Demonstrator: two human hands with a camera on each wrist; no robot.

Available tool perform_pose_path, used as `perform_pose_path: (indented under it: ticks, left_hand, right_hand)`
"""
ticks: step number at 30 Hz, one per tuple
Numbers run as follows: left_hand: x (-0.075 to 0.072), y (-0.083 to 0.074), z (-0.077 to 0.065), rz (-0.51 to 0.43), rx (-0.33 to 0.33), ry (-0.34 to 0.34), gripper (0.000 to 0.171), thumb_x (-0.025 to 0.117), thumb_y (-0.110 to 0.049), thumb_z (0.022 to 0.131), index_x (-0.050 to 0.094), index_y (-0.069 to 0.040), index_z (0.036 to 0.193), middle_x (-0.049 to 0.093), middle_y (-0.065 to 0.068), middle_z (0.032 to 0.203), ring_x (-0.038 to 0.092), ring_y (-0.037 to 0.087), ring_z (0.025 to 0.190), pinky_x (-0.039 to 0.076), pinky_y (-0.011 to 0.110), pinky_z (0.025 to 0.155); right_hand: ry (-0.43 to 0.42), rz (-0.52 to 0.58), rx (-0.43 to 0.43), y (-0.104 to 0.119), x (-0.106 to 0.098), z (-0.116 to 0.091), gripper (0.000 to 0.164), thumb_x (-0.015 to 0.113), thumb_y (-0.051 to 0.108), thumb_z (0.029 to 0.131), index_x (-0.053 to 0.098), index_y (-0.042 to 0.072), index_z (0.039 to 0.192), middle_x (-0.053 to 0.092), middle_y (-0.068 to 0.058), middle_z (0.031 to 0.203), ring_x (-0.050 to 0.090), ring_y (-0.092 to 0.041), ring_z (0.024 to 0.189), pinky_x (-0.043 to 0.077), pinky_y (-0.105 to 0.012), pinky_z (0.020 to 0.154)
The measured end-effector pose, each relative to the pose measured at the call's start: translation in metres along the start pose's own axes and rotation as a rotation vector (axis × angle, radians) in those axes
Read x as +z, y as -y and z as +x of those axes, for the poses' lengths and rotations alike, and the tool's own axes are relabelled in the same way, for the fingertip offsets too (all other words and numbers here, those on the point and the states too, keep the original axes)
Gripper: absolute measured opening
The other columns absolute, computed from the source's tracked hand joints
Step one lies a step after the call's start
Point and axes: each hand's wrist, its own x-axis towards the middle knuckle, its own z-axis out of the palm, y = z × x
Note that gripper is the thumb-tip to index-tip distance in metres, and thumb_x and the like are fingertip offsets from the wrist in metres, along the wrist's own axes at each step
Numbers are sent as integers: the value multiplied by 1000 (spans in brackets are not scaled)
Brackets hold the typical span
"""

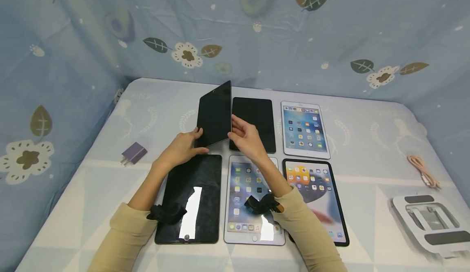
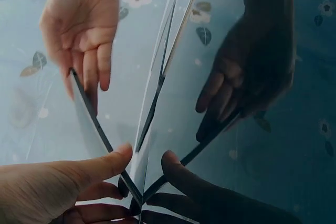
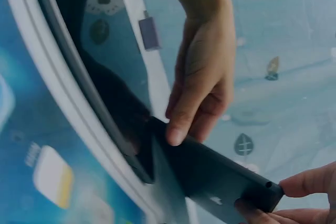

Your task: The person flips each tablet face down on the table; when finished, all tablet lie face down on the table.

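My left hand [image 1: 182,147] pinches the lower left corner of a dark tablet [image 1: 214,115], thumb toward the near edge. On its right edge, my right hand [image 1: 247,137] holds it between thumb and fingers. The tablet stands tilted up, its black screen facing me, above the back left of the tablet rows. From the right wrist view, a dark back with a logo and a corner camera shows between the left hand [image 3: 205,77] and right hand [image 3: 310,195]. Right in front of it lies a black tablet [image 1: 205,206] mirroring both hands in the left wrist view.
Beside it lie a white tablet [image 1: 235,198], a black-framed lit tablet [image 1: 312,194], a dark tablet [image 1: 255,113] and a white lit tablet [image 1: 304,129]. A purple charger plug [image 1: 134,153] sits left; a coiled cable [image 1: 422,170] and a white-grey stand [image 1: 431,221] sit right.
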Motion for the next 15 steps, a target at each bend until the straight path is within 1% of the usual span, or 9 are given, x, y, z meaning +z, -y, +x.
perform_pose_path:
  ticks: [6, 10, 12, 15]
  left_hand:
    - [4, -12, 7, -16, 34, 10, 71, 65, -26, 92, 32, 10, 143, 32, 28, 149, 41, 42, 133, 39, 50, 107]
    - [7, -18, 12, -41, 62, 26, 70, 64, -25, 93, 32, 11, 143, 33, 28, 149, 39, 40, 135, 37, 48, 110]
    - [8, -21, 14, -51, 73, 34, 69, 64, -25, 93, 32, 11, 143, 33, 28, 149, 38, 39, 136, 37, 48, 110]
    - [9, -25, 16, -63, 83, 46, 69, 63, -25, 93, 31, 12, 143, 33, 28, 149, 37, 39, 137, 36, 47, 111]
  right_hand:
    - [-3, -136, -41, 14, -10, -6, 56, 50, 0, 94, 32, -4, 147, 47, -22, 144, 53, -29, 128, 46, -39, 102]
    - [-7, -181, -39, 20, -14, -9, 56, 49, 3, 95, 31, -3, 147, 47, -20, 144, 53, -26, 128, 49, -38, 100]
    - [-7, -200, -40, 22, -16, -10, 55, 49, 4, 95, 31, -2, 147, 47, -20, 144, 53, -26, 128, 50, -35, 97]
    - [-4, -229, -48, 25, -18, -12, 55, 48, 5, 96, 30, -3, 147, 46, -20, 144, 53, -25, 128, 52, -27, 85]
